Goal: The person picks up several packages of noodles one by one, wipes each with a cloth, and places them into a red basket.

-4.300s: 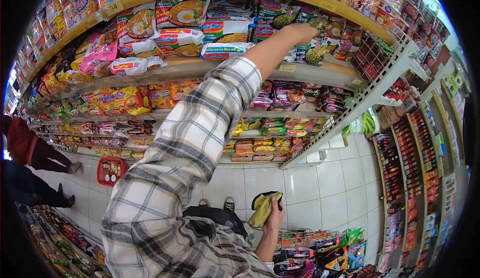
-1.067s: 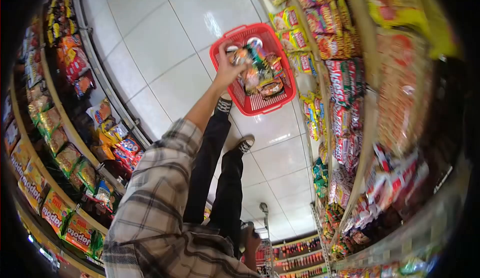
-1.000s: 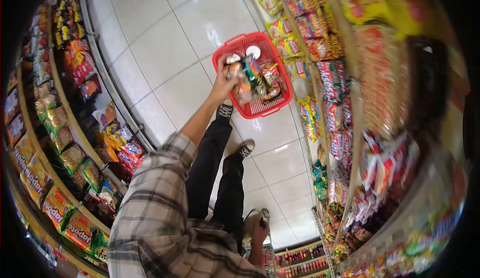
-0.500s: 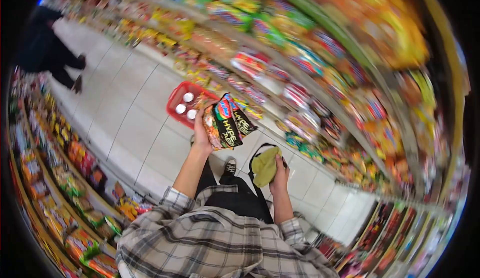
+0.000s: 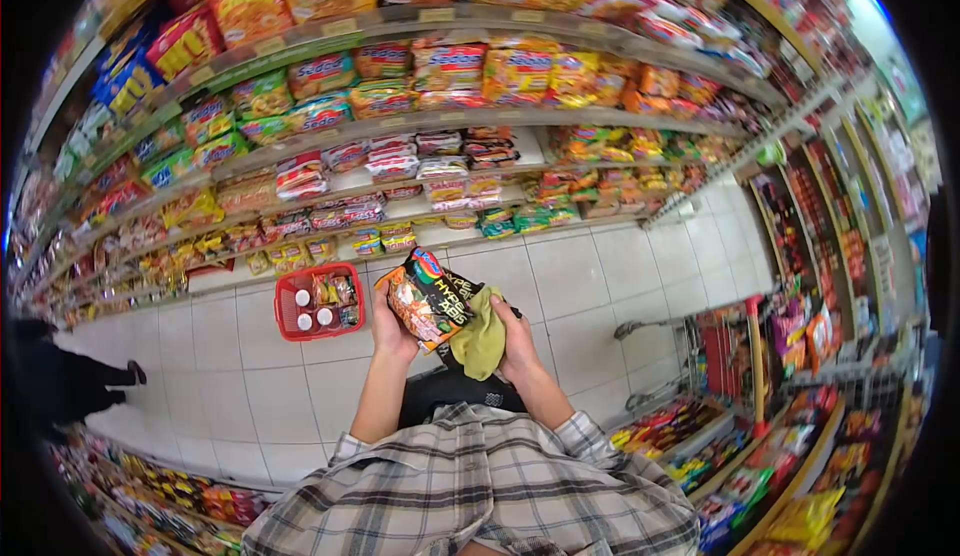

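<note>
My left hand (image 5: 390, 328) is closed around black instant noodle packets (image 5: 412, 301) marked "Hype Abis", at least two overlapping, held in front of my body. Close on the right, my right hand (image 5: 517, 344) grips an olive-green cloth item with a black strap (image 5: 478, 341). The cloth overlaps the lower right edge of the packets. On the floor ahead and to the left sits a red shopping basket (image 5: 282, 308) with white-lidded containers and small packages inside.
Shelves of packaged noodles (image 5: 450, 68) run across the front. A shopping cart with a red handle (image 5: 755, 356) stands at the right beside more shelving. A person in dark clothes (image 5: 75, 376) is on the left. Low shelves of snacks (image 5: 180, 481) line the near side.
My view has swung round to face the noodle shelves. My hands have come together, bringing the green cloth item against the noodle packets. Both hands keep their hold.
</note>
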Demonstrator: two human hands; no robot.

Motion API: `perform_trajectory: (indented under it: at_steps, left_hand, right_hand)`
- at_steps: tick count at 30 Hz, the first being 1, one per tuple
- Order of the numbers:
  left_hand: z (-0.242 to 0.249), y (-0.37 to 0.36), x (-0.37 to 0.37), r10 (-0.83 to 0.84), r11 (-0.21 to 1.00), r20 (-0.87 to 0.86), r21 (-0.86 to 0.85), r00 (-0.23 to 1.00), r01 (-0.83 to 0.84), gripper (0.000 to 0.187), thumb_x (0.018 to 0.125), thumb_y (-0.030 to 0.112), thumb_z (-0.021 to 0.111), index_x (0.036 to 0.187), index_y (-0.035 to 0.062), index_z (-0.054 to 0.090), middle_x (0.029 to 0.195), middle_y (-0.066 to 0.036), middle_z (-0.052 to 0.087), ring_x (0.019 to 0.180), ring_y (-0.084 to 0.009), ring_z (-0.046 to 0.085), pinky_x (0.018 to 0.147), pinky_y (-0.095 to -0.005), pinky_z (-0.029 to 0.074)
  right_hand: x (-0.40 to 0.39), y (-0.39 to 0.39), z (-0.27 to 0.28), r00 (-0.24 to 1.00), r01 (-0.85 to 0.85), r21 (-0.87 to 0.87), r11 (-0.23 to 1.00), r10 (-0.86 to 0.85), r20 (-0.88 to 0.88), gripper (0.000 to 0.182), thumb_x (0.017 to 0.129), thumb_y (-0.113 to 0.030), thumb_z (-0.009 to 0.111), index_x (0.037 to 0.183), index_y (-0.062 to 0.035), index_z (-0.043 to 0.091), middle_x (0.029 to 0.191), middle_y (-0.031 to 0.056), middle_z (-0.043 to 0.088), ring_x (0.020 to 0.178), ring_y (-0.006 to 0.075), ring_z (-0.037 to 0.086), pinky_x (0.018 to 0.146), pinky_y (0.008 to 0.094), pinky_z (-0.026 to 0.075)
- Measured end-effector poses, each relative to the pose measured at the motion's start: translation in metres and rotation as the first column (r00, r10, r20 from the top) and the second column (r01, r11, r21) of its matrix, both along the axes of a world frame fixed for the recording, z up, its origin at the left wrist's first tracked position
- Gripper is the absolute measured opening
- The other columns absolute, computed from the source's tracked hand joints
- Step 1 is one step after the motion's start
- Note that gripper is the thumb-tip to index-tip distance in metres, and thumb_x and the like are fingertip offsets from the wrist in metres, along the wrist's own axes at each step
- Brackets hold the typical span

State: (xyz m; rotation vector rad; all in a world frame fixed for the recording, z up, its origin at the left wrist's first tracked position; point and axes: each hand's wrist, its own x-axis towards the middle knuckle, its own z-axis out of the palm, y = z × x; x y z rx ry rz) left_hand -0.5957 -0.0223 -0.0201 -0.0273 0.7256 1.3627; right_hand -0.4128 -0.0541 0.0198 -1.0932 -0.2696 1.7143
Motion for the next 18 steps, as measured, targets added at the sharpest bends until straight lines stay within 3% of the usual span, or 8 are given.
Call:
perform_trajectory:
  at_steps: [1,4,6,8,9,11,13,18]
  left_hand:
    - [0.002,-0.007,0.004,-0.014,1.0,0.02,-0.003,1.0,0.014,0.048,0.097,0.044,0.038,0.122,0.0066,0.053,0.119,-0.009,0.061,0.109,-0.0265,0.058,0.096,-0.042,0.046]
    - [0.014,-0.032,0.016,0.01,1.0,0.014,-0.018,1.0,-0.009,0.05,0.097,0.044,0.037,0.126,0.0061,0.051,0.123,-0.01,0.059,0.112,-0.0279,0.057,0.098,-0.0431,0.044]
    - [0.02,-0.051,0.031,0.03,0.999,-0.074,-0.038,0.997,-0.033,0.045,0.099,0.04,0.037,0.122,0.0049,0.052,0.117,-0.01,0.06,0.109,-0.0249,0.058,0.094,-0.0398,0.047]
    - [0.016,-0.062,0.05,0.011,1.0,-0.215,-0.011,0.977,-0.014,0.04,0.1,0.036,0.038,0.119,0.005,0.053,0.114,-0.01,0.061,0.107,-0.022,0.058,0.09,-0.0373,0.049]
    - [0.016,-0.066,0.062,0.007,1.0,-0.281,0.007,0.96,-0.005,0.038,0.1,0.035,0.038,0.118,0.005,0.053,0.112,-0.009,0.061,0.105,-0.0205,0.059,0.088,-0.036,0.05]
    - [0.018,-0.079,0.089,0.047,0.999,-0.343,0.036,0.938,-0.037,0.037,0.102,0.033,0.036,0.114,0.0034,0.054,0.106,-0.009,0.062,0.099,-0.0207,0.06,0.085,-0.0374,0.051]
    - [0.03,-0.079,0.106,0.072,0.997,-0.155,0.005,0.985,-0.072,0.037,0.101,0.031,0.034,0.115,0.0041,0.055,0.107,-0.011,0.062,0.1,-0.0248,0.061,0.088,-0.0408,0.051]
    - [-0.016,-0.075,0.099,0.005,0.99,-0.13,0.137,0.991,0.013,0.041,0.098,0.034,0.036,0.123,0.0067,0.054,0.116,-0.012,0.062,0.104,-0.0258,0.061,0.089,-0.0413,0.051]
  right_hand:
    - [0.003,-0.007,0.005,0.999,0.049,0.003,0.999,-0.049,-0.002,0.034,0.091,-0.026,0.061,0.114,-0.0009,0.056,0.103,0.0091,0.064,0.09,0.02,0.064,0.079,0.0343,0.053]
    - [0.018,-0.033,0.028,0.876,0.208,0.364,0.908,-0.339,0.343,0.033,0.089,-0.019,0.063,0.114,0.0012,0.055,0.103,0.0082,0.062,0.089,0.0207,0.063,0.08,0.0328,0.052]
    - [0.026,-0.04,0.04,0.668,-0.052,0.615,0.787,-0.431,0.607,0.035,0.084,-0.015,0.067,0.112,0.0025,0.054,0.105,0.0104,0.061,0.09,0.0223,0.062,0.081,0.0329,0.051]
    - [0.021,-0.042,0.077,0.43,-0.388,0.702,0.597,-0.557,0.711,0.039,0.074,-0.01,0.073,0.107,0.0035,0.056,0.107,0.0161,0.058,0.096,0.0272,0.059,0.084,0.0354,0.048]
    - [0.011,-0.037,0.084,0.356,-0.49,0.681,0.544,-0.588,0.726,0.042,0.071,-0.014,0.076,0.105,0.003,0.058,0.11,0.0188,0.057,0.102,0.0325,0.056,0.088,0.039,0.045]
    - [0.001,-0.029,0.069,0.113,-0.707,0.427,0.563,-0.506,0.855,0.046,0.079,-0.032,0.069,0.109,0.0017,0.06,0.116,0.0195,0.058,0.109,0.0376,0.053,0.094,0.0445,0.042]
    - [0.003,-0.025,0.057,-0.013,-0.762,0.248,0.599,-0.397,0.918,0.044,0.082,-0.034,0.064,0.109,0.0009,0.061,0.119,0.0184,0.058,0.113,0.0364,0.052,0.098,0.045,0.04]
    - [0.044,-0.059,0.027,0.154,-0.842,0.393,0.371,-0.532,0.832,0.044,0.081,-0.027,0.066,0.116,-0.001,0.059,0.127,0.0131,0.056,0.123,0.032,0.048,0.105,0.0431,0.037]
